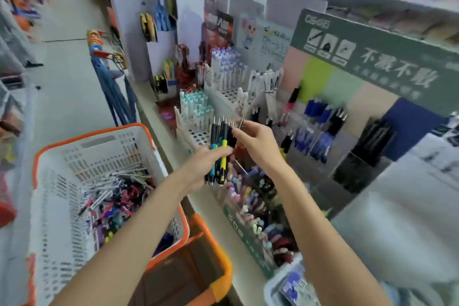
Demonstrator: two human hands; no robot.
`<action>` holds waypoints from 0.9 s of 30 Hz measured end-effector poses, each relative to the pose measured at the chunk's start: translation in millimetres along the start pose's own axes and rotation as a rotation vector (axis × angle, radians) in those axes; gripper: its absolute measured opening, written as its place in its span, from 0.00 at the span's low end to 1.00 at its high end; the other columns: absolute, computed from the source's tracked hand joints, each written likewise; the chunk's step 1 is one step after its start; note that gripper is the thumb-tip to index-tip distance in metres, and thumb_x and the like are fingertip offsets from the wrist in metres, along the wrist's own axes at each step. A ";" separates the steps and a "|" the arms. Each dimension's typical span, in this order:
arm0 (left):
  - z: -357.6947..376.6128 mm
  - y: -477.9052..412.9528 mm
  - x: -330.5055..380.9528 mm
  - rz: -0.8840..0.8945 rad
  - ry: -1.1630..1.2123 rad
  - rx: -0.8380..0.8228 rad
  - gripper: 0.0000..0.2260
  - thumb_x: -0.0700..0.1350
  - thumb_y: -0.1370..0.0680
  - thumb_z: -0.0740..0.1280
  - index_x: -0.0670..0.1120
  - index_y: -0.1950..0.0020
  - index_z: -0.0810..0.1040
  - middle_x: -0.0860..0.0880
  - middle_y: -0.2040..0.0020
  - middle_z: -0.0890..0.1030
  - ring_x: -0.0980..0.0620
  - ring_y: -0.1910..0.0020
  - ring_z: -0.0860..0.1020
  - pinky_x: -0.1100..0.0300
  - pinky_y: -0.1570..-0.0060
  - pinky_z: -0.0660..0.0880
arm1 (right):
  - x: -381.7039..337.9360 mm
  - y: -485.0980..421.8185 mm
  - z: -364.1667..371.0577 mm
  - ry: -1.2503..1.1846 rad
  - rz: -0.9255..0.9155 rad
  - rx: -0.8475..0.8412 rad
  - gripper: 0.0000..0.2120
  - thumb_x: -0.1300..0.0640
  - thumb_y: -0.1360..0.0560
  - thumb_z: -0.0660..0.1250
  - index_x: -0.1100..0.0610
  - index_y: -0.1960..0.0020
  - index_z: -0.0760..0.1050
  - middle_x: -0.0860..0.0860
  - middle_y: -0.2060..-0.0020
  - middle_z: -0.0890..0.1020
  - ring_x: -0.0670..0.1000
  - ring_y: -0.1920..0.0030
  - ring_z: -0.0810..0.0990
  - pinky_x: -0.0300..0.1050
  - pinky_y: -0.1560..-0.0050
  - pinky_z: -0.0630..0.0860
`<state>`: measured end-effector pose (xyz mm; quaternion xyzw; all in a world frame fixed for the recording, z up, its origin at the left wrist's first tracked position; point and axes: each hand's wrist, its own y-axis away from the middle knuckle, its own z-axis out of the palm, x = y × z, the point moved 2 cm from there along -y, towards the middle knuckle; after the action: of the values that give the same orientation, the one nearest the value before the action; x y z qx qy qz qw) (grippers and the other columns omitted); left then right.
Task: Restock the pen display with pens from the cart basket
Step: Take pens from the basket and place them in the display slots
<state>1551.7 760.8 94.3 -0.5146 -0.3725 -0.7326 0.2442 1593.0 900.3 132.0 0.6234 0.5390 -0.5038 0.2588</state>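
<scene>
Left hand [206, 166] is gripping an upright bundle of pens [221, 141], tips up, over the shelf ledge [149, 112]. Right hand [258, 146] is pinching one pen [241, 123] at the bundle's top. The cart basket [94, 135], white with orange rim, is sitting left of the ledge, holding loose pens [111, 196]. The pen display [320, 129], under a green header [372, 57], is standing just beyond the hands. A grey aisle floor [67, 69] is running behind, blurred.

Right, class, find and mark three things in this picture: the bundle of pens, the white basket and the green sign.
bundle of pens [219, 134]: head view, on a black barrel near the top.
white basket [106, 154]: head view, on its far perforated wall.
green sign [372, 57]: head view, on the lettered front face.
</scene>
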 end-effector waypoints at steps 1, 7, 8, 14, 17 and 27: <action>15.7 -3.6 2.9 0.016 -0.023 -0.038 0.05 0.40 0.19 0.65 0.43 0.55 0.77 0.45 0.66 0.77 0.53 0.73 0.77 0.62 0.74 0.75 | -1.5 6.7 -15.7 0.020 0.004 0.047 0.05 0.61 0.20 0.66 0.55 0.51 0.81 0.39 0.68 0.82 0.36 0.67 0.76 0.34 0.60 0.74; 92.6 -7.0 25.2 0.034 -0.038 -0.293 0.05 0.42 0.19 0.65 0.42 0.50 0.78 0.45 0.60 0.83 0.54 0.67 0.82 0.62 0.66 0.80 | -20.0 41.4 -91.8 0.125 0.044 0.330 0.18 0.61 0.21 0.68 0.53 0.32 0.74 0.46 0.53 0.85 0.42 0.56 0.81 0.38 0.50 0.78; 103.0 -5.6 27.5 0.032 -0.020 -0.307 0.04 0.42 0.19 0.65 0.43 0.52 0.78 0.46 0.60 0.84 0.55 0.66 0.83 0.62 0.65 0.80 | -23.8 46.5 -101.8 0.155 0.045 0.382 0.23 0.60 0.22 0.69 0.55 0.28 0.70 0.49 0.51 0.83 0.46 0.53 0.81 0.38 0.48 0.77; 142.9 -8.7 29.4 -0.003 0.139 -0.354 0.06 0.39 0.17 0.62 0.40 0.45 0.77 0.43 0.56 0.84 0.49 0.64 0.83 0.56 0.65 0.81 | -59.3 93.5 -166.1 0.230 -0.226 0.933 0.17 0.63 0.22 0.69 0.54 0.35 0.71 0.46 0.58 0.77 0.39 0.59 0.77 0.31 0.54 0.73; 155.6 -6.9 24.4 -0.014 0.139 -0.396 0.07 0.39 0.17 0.62 0.40 0.42 0.77 0.45 0.56 0.83 0.51 0.66 0.83 0.57 0.63 0.80 | -63.2 116.4 -193.3 0.365 -0.349 1.114 0.17 0.65 0.21 0.67 0.59 0.34 0.70 0.43 0.58 0.76 0.37 0.59 0.76 0.30 0.53 0.72; 169.4 -5.4 15.9 -0.037 0.129 -0.414 0.06 0.39 0.18 0.63 0.39 0.43 0.78 0.43 0.56 0.82 0.49 0.63 0.84 0.57 0.63 0.82 | -12.5 117.7 -193.5 0.622 -0.302 0.975 0.19 0.66 0.23 0.69 0.61 0.34 0.71 0.49 0.57 0.78 0.48 0.60 0.77 0.39 0.54 0.77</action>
<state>1639.1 899.5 140.2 -0.4989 -0.2069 -0.8293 0.1432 1771.4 1029.2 186.8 0.7051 0.3789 -0.5180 -0.3016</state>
